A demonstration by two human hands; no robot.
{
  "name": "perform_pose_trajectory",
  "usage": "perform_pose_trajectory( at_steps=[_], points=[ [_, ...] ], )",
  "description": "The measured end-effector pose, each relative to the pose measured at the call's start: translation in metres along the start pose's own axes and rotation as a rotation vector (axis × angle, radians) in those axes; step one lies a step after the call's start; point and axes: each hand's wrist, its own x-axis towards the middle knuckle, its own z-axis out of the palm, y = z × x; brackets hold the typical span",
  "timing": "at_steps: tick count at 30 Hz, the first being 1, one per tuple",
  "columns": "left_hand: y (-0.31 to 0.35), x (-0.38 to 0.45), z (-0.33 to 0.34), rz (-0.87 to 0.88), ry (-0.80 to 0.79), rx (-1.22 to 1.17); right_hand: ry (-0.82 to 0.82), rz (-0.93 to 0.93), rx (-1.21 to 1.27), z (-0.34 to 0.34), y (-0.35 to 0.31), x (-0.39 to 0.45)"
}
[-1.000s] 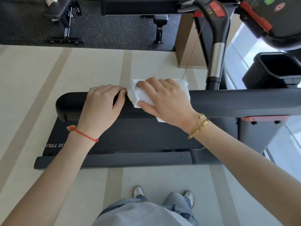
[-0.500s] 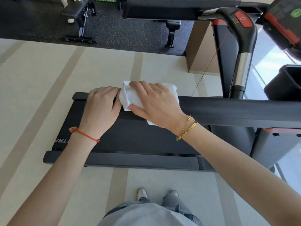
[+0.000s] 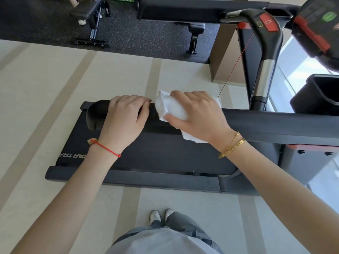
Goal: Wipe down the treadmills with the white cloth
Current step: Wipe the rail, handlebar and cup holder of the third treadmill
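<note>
White capital letters run along the near left edge of the treadmill deck (image 3: pixel 165 154), seen upside down and partly covered by the left forearm; only "TRA" and a few more letters show, too cut off to read as a brand. The upright handle (image 3: pixel 266 52) at the upper right carries a red button marked with a circle, and the console (image 3: pixel 319 24) beyond it shows a green button with a short line on it.

The white cloth (image 3: pixel 172 109) lies bunched over the top of the black side handrail (image 3: pixel 275 125), a corner hanging down on the near side. The right hand (image 3: pixel 200 116) lies over the cloth with fingers curled across the rail and the thumb pressed into the cloth's near face, so its grip is closed round cloth and rail together. Two gold bracelets (image 3: pixel 232 146) circle that wrist.

The left hand (image 3: pixel 124 120) sits just beside the cloth, near the rail's rounded end, its grip wrapped over the bare rail, fingertips out of sight on the far side. A red string bracelet (image 3: pixel 107 148) crosses its wrist. Both forearms reach forward from below.
</note>
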Motion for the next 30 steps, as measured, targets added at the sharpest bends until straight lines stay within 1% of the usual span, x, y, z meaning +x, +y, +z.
perform_pose_trajectory(
  at_steps=[6, 9, 17, 22, 27, 30],
  points=[
    [0.028, 0.004, 0.012, 0.024, -0.024, -0.021, 0.016, 0.073, -0.096, -0.026, 0.046, -0.035],
    [0.033, 0.005, 0.013, 0.018, -0.028, -0.031, 0.046, 0.082, -0.138, -0.035, 0.064, -0.048],
    [0.029, 0.0, 0.01, -0.002, -0.016, -0.005, 0.055, 0.02, -0.141, -0.032, 0.066, -0.048],
    [0.008, -0.006, 0.0, -0.024, 0.01, 0.008, 0.013, -0.028, -0.137, -0.016, 0.037, -0.028],
    [-0.036, -0.014, -0.018, -0.099, 0.014, 0.014, -0.016, -0.068, -0.124, 0.011, -0.02, 0.008],
    [-0.068, -0.019, -0.034, -0.125, -0.006, -0.011, 0.012, -0.09, -0.108, 0.026, -0.056, 0.03]
  ],
)
